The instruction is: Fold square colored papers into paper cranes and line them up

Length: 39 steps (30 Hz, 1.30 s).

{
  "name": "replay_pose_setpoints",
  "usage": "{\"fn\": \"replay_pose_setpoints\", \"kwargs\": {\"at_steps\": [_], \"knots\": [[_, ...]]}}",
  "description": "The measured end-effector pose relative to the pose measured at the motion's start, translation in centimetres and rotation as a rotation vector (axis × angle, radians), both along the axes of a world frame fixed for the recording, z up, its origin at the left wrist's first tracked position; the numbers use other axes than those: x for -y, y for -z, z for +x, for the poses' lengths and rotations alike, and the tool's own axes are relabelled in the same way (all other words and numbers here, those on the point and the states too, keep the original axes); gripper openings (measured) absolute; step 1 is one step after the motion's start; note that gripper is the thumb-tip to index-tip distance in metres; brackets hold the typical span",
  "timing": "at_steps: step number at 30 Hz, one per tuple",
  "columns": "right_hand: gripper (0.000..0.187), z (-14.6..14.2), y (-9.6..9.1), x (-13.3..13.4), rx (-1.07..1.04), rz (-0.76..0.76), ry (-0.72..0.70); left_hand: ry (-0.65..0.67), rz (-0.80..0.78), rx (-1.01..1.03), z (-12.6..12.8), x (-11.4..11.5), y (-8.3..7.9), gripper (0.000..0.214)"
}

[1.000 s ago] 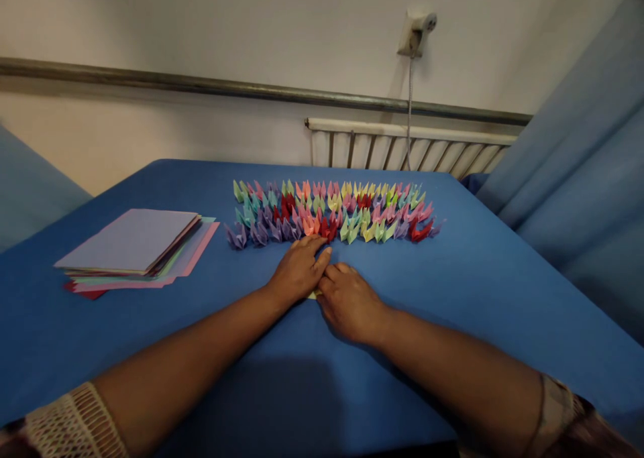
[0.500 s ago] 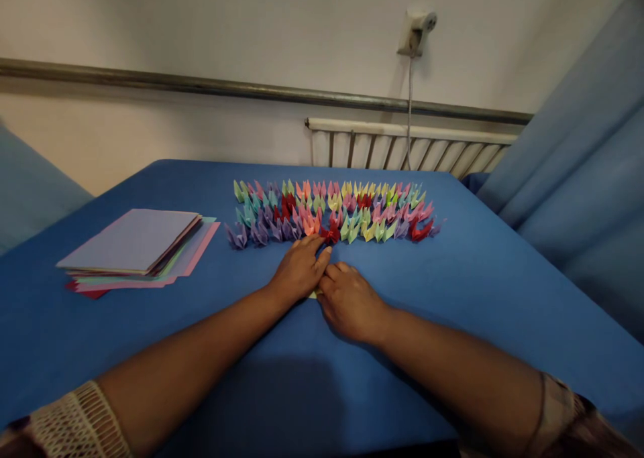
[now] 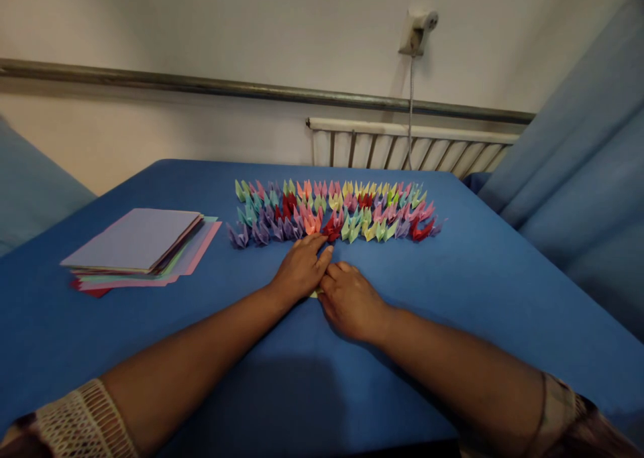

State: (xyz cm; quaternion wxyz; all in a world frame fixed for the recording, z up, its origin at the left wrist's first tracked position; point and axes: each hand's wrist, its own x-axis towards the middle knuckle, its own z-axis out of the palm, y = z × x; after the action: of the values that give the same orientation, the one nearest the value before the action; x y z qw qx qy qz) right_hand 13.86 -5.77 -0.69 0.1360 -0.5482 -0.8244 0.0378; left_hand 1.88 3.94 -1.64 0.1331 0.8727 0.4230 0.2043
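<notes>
My left hand (image 3: 300,268) and my right hand (image 3: 351,299) lie side by side on the blue table (image 3: 477,277), palms down. Both press on a small pale yellow-green piece of paper (image 3: 314,294), of which only a corner shows between them. The left hand's fingers are stretched flat, and its fingertips reach almost to the front row of the folded paper cranes (image 3: 335,210). The right hand's fingers are bent, pressing down on the paper. The cranes stand in several rows of many colours just beyond my hands.
A stack of coloured paper sheets (image 3: 138,247) lies at the left of the table. Behind the table are a wall with a metal rail (image 3: 201,86), a white radiator (image 3: 407,146) and a wall socket with a cord (image 3: 416,32). Blue fabric (image 3: 578,149) hangs at the right.
</notes>
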Motion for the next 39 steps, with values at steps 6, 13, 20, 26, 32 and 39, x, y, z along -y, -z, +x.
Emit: {"fn": "replay_pose_setpoints", "kwargs": {"at_steps": [6,13,20,26,32,39], "knots": [[0.028,0.0,0.1,0.0,-0.014,0.004,-0.006,-0.018,-0.006,0.015,0.1,0.1,-0.1,0.043],[0.03,0.0,0.0,-0.1,0.003,-0.002,-0.011,-0.015,-0.025,-0.005,-0.4,0.5,-0.3,0.047],[0.035,0.1,0.3,-0.3,-0.009,-0.014,-0.022,0.06,0.044,0.037,-0.4,1.8,-1.7,0.046],[0.04,0.2,0.8,-0.6,-0.054,-0.019,-0.013,0.04,-0.082,-0.008,0.5,1.6,-2.2,0.057],[0.042,0.1,0.6,-0.7,-0.123,-0.073,-0.002,0.04,-0.103,-0.055,0.4,1.3,-2.2,0.06],[0.043,0.1,0.9,-0.7,-0.099,-0.055,0.009,0.034,-0.089,-0.07,0.4,1.2,-1.8,0.064]]}}
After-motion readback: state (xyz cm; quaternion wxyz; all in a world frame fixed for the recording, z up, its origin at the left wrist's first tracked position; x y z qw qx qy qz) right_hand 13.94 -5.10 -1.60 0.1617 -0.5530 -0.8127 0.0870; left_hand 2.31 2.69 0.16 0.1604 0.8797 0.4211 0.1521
